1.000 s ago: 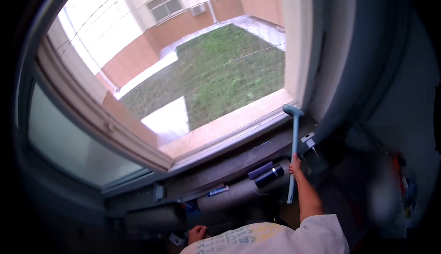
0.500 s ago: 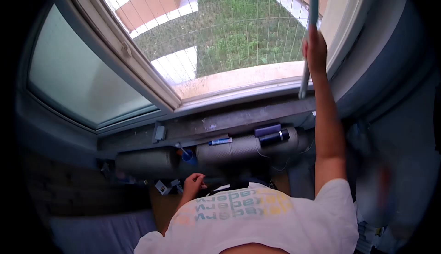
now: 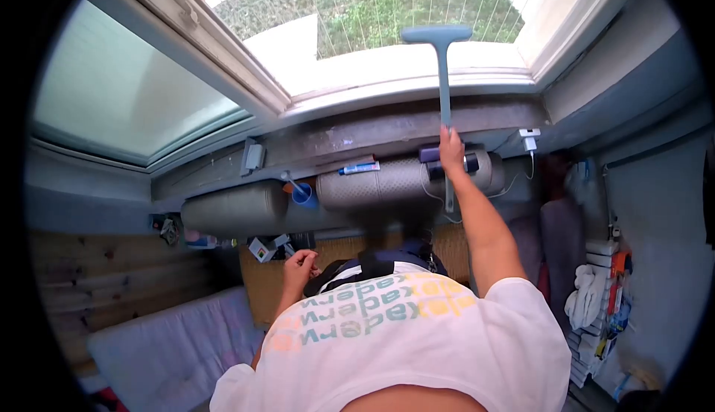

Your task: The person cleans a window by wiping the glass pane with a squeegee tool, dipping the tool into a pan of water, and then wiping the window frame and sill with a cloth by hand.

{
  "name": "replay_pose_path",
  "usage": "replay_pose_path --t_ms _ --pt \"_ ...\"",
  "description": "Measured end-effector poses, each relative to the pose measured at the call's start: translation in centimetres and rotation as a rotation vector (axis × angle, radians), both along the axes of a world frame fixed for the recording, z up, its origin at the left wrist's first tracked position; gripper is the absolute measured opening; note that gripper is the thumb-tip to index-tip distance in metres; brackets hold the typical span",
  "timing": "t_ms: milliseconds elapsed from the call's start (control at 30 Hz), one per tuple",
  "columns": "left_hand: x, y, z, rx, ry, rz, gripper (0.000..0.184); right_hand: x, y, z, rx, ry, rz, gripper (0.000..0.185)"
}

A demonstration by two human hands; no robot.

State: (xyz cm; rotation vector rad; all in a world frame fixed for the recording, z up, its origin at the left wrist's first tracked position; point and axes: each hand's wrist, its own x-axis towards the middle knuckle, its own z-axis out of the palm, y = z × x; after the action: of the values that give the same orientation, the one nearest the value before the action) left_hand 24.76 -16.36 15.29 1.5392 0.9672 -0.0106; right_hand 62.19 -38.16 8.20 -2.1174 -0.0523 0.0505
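My right hand is wrapped around the shaft of a grey-blue T-shaped squeegee. Its wide head points away from me, in front of the open window, and the handle's lower end hangs over the padded cushion. Low at my left side, my left hand has its fingers curled in, with nothing visible in them. Close to that hand is a small grey box-like item.
A window frame stands open to a lawn behind thin wires. On the padded bolster lie a toothpaste tube and a dark case. A blue cup sits between the bolsters. A charger is plugged in at right.
My right hand has come down and leftward, drawing the squeegee back from the window so its head shows. The view has tilted down. My left hand remains low and curled.
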Motion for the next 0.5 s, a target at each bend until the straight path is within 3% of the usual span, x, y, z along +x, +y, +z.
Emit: replay_pose_path --t_ms 100,200,333,500 --pt "-0.8 0.4 -0.1 -0.014 -0.009 -0.02 0.016 -3.6 -2.3 -7.9 -0.083 0.111 -0.029 0.048" --pt "-1.1 0.3 0.7 0.022 0.063 -0.031 0.016 -4.3 -3.6 -9.3 -0.101 0.233 -0.008 0.048" --pt "-0.7 0.3 -0.1 -0.045 0.049 -0.01 0.015 -4.1 -5.8 -7.5 -0.154 0.333 0.058 0.045" --pt "-0.1 0.1 -1.9 -0.054 -0.034 -0.088 0.014 -5.6 -6.9 1.5 -0.047 0.53 0.065 0.044"
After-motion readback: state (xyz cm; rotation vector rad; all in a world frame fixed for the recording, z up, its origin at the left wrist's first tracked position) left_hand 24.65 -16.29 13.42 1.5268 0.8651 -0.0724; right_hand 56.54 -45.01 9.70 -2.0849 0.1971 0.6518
